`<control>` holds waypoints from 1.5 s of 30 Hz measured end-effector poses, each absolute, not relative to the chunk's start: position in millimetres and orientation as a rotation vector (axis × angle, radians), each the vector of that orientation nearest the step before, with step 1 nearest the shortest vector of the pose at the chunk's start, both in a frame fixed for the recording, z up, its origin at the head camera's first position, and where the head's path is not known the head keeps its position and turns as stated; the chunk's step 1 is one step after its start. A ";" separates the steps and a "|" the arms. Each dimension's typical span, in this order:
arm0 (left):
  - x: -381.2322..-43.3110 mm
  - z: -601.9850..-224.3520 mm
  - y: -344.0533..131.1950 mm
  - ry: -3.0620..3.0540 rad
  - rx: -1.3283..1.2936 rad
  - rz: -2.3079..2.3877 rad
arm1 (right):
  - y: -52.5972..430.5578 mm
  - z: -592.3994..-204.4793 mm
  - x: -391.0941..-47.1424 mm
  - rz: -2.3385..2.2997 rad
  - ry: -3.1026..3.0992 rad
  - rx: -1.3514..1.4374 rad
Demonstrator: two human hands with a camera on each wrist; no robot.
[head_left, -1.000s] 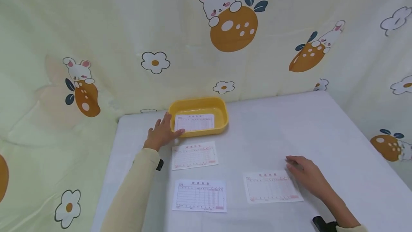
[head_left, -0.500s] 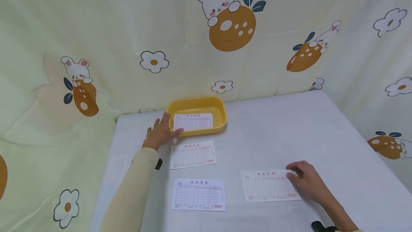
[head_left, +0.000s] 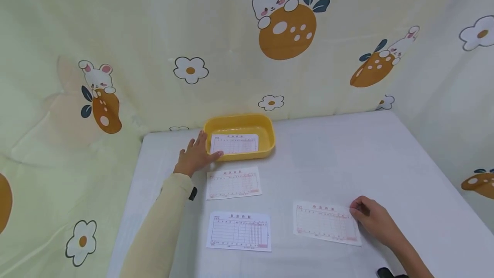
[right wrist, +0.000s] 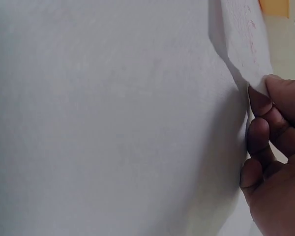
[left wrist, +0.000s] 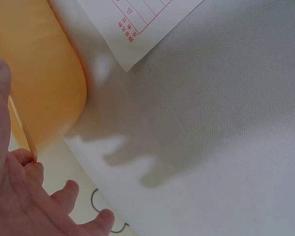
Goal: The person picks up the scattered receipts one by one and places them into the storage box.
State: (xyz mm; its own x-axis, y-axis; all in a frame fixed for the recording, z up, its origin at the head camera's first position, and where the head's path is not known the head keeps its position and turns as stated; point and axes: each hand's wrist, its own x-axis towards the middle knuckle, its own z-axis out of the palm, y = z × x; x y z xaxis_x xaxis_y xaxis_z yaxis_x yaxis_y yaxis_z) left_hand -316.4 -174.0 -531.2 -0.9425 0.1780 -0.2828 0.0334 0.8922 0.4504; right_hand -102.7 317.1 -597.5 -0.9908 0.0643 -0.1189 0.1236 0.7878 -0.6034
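In the head view my left hand (head_left: 194, 156) rests at the near left corner of a yellow plastic tray (head_left: 266, 153), its thumb along the front rim and its fingers spread at the left side. The left wrist view shows the thumb and fingertips (left wrist: 34, 172) touching the tray's rim. My right hand (head_left: 376, 220) pinches the right edge of a red-printed receipt slip (head_left: 326, 223) between thumb and forefinger. That edge is bent up from the white tabletop in the right wrist view, where the slip (right wrist: 248, 44) curves toward the thumb.
A purple-printed slip (head_left: 234, 143) lies inside the tray. In front of the tray is another red-printed slip (head_left: 233, 183), with a purple-printed receipt pad or slip (head_left: 239, 231) nearer me. A patterned curtain (head_left: 224, 20) hangs behind the white table (head_left: 328, 158).
My right hand has come down onto the right edge of the red-printed slip and pinched it, and that slip has turned slightly. The left hand stays at the tray.
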 end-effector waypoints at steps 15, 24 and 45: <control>-315.5 -530.0 -172.8 2.755 0.134 0.646 | 317.8 -586.2 -106.2 -1.090 2.959 0.038; -316.8 -531.0 -172.6 2.761 0.168 0.624 | 314.0 -582.2 -116.2 -1.179 2.973 -0.028; -313.8 -523.5 -175.3 2.754 0.162 0.650 | 265.3 -539.0 -205.8 -1.264 2.967 -0.161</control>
State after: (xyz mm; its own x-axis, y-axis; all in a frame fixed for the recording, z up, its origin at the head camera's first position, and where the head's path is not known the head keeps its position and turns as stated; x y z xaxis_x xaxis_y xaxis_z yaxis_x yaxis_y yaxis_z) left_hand -313.8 -175.3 -523.5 -0.9469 0.1779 -0.2680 0.0394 0.8910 0.4522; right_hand -205.8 265.3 -539.0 -0.9912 -0.0573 0.1190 -0.1255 0.6892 -0.7136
